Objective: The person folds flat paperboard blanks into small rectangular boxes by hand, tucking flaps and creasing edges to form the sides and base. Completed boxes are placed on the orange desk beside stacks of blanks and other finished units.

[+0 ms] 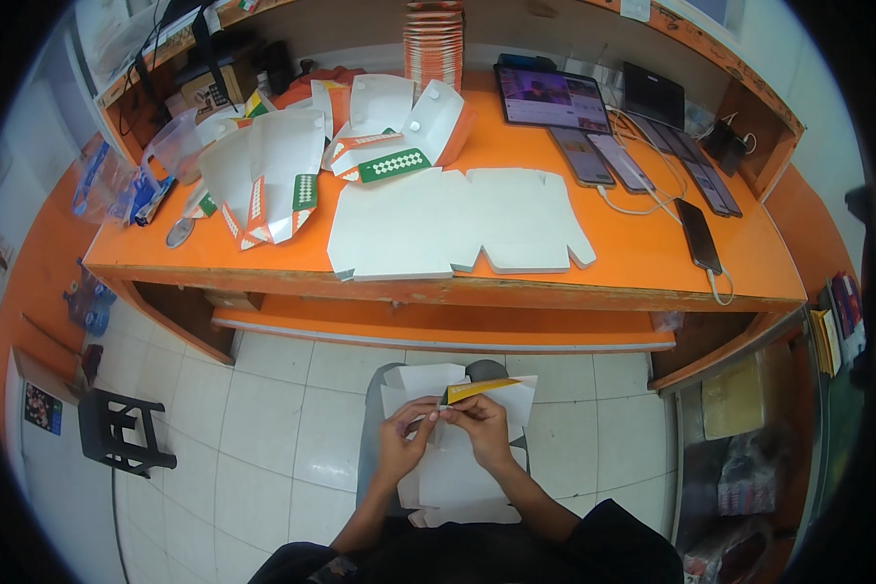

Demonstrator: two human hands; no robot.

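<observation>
Both my hands hold a flat white cardboard box blank (457, 467) over my lap, low in the head view. My left hand (406, 440) pinches its upper left flap. My right hand (479, 420) grips the top fold, where a yellow and green printed strip (479, 388) shows. The fingertips of the two hands nearly touch at the fold. On the orange desk (642, 258) ahead lies a large unfolded white blank (457, 222), with several partly folded white boxes (273, 170) to its left.
A tablet (553, 99) and several phones (608, 156) on cables lie at the desk's right. A stack of flat orange-edged blanks (434, 44) stands at the back. A dark plastic stool (117, 428) sits on the tiled floor to the left. Bags fill a shelf at right (749, 477).
</observation>
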